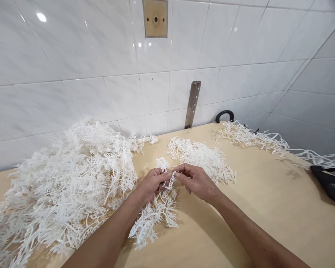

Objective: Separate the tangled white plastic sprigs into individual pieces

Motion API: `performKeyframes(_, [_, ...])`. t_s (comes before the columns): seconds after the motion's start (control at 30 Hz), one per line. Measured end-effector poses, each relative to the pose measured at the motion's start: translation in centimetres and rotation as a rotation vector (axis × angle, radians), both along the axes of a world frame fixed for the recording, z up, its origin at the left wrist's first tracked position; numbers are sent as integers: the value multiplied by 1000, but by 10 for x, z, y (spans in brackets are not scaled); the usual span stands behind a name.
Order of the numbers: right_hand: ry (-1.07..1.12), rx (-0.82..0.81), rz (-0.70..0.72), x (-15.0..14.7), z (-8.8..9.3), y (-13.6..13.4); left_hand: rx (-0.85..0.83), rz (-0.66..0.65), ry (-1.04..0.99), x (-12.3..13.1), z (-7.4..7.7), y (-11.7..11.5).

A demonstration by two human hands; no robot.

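Observation:
My left hand is closed around a white plastic branch with many thin, spiky twigs. Most of the branch hangs below the hand, just over the table, and a small tuft sticks up above the thumb. The fingertips of my right hand pinch at a twig of the same branch, close beside the left thumb. Left of my hands lies a large heap of similar white branches. Behind my right hand is a flatter pile of small loose white pieces.
Bare white stems lie along the table's far right edge. A metal strip with holes leans on the tiled wall. A black curved handle stands at the back, and a black object sits at the right edge.

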State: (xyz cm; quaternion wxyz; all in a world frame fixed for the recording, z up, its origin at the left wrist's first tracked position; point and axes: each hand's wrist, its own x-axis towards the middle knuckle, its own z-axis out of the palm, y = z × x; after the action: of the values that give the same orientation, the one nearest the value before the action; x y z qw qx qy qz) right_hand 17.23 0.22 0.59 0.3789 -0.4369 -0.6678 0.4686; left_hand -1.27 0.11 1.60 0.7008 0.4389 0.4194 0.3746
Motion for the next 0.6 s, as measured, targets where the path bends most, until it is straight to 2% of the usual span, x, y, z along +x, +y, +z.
performKeyframes(0.27, [33,-64,-40,0,-6,2,55,74,93,2,-12,3])
performKeyframes(0.43, [72,-147,31,4,-8,5,136,67,110,5,-12,1])
performKeyframes(0.6, [18,-89,36,8,-4,6,152,55,122,5,-13,1])
